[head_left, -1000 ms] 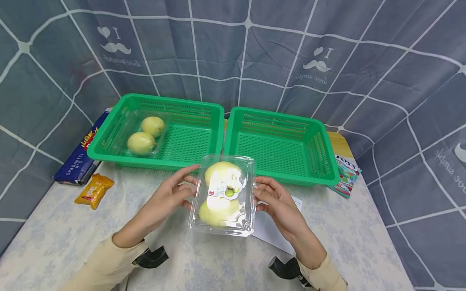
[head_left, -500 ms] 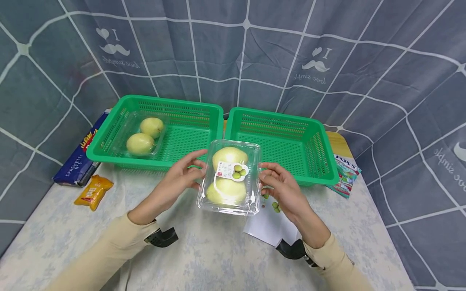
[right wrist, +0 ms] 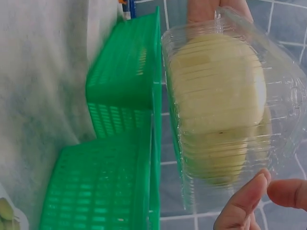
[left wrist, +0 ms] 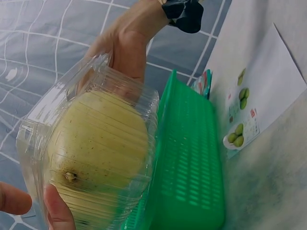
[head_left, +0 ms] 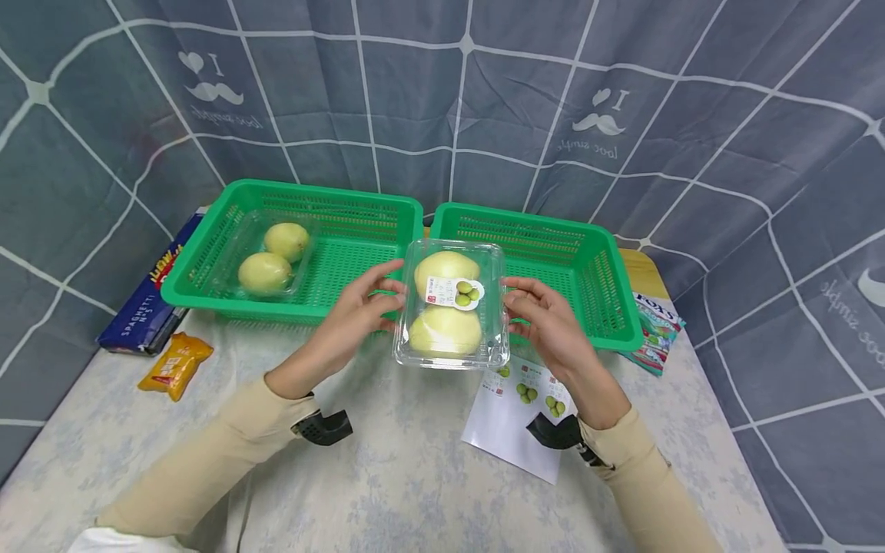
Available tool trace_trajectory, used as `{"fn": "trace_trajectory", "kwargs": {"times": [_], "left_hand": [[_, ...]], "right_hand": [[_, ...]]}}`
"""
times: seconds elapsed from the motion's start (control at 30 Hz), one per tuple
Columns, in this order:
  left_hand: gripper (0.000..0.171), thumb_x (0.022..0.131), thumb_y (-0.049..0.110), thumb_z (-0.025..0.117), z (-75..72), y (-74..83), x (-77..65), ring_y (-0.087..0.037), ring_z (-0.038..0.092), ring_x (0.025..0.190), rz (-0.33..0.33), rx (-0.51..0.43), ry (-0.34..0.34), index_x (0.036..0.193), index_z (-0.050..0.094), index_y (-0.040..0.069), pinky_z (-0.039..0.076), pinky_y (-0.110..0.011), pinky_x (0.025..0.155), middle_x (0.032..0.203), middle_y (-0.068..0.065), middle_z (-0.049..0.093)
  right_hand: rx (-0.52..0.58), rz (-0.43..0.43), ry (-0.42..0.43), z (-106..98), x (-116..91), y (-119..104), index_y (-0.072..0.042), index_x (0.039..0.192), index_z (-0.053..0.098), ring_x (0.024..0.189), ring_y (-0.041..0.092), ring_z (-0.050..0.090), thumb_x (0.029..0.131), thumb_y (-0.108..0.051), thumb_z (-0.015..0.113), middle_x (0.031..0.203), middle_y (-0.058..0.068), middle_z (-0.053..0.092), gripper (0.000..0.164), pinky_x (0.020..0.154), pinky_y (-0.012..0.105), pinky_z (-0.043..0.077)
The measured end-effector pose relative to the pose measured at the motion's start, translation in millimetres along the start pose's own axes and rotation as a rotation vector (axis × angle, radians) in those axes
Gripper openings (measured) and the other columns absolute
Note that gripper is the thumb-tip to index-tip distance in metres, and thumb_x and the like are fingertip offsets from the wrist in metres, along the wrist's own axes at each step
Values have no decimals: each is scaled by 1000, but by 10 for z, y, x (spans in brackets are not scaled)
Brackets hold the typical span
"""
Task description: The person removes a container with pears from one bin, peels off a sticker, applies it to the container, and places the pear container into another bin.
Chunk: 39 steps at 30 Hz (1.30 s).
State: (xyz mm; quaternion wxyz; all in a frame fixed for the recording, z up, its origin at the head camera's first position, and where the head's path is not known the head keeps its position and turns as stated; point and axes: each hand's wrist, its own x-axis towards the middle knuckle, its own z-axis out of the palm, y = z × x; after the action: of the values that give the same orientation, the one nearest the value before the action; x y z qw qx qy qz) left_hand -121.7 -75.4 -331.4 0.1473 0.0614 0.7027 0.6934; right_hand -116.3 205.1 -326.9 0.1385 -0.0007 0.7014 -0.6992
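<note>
fruit box [head_left: 451, 316]: is being held up near two baskets [head_left: 542, 265], its sides being pinched by left hand [head_left: 349, 319] and right hand [head_left: 553, 326], label [head_left: 452, 291] already being borne, setting-down apparently being awaited, a second box [head_left: 261, 244] being contained in left basket [head_left: 356, 257].

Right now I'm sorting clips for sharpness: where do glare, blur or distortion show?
Head view: glare whitens part of the lower fruit in the box; curtain lines bow, perhaps lens distortion. Left wrist: pale reflections streak the box's ridges. Right wrist: the tablecloth looks soft.
</note>
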Motion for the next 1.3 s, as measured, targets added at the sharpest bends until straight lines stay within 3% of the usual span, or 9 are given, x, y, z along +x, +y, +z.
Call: {"fn": "trace_trajectory", "kwargs": {"times": [0.17, 0.4, 0.63, 1.03, 1.3], "left_hand": [[60, 101, 10, 52, 1, 53, 66, -13, 55, 97, -2, 15, -6, 157, 32, 12, 57, -24, 76, 125, -11, 51], [63, 101, 13, 54, 57, 113, 158, -17, 55, 102, -15, 9, -19, 158, 29, 15, 58, -25, 78, 130, -13, 48], [63, 101, 12, 54, 119, 145, 289, -21, 55, 107, -20, 28, -12, 159, 28, 14, 58, -27, 79, 133, -14, 48], [65, 102, 11, 54, 221, 181, 522, -22, 55, 105, -67, 73, 9, 160, 24, 13, 56, -25, 75, 136, -16, 46], [66, 103, 13, 54, 307, 163, 676, -25, 59, 103, -82, 101, 28, 160, 22, 12, 57, -33, 86, 143, -17, 46]], "right_hand": [[65, 19, -8, -41, 96, -56, -10, 132, 50, 79, 7, 56, 104, -15, 51, 96, -7, 55, 29, 73, 21, 48], [53, 30, 14, -115, 190, -108, -13, 130, 52, 80, 7, 53, 105, -17, 49, 101, -6, 53, 26, 74, 21, 47], [83, 51, 23, -179, 290, -127, -16, 126, 53, 77, 7, 52, 105, -17, 49, 94, -6, 53, 22, 74, 22, 45], [125, 97, 53, -288, 468, -115, -16, 133, 50, 79, 9, 50, 106, -23, 51, 97, -8, 53, 29, 75, 24, 43], [152, 127, 119, -352, 592, -103, -16, 131, 51, 80, 8, 49, 106, -20, 48, 99, -8, 53, 25, 74, 22, 43]]}}
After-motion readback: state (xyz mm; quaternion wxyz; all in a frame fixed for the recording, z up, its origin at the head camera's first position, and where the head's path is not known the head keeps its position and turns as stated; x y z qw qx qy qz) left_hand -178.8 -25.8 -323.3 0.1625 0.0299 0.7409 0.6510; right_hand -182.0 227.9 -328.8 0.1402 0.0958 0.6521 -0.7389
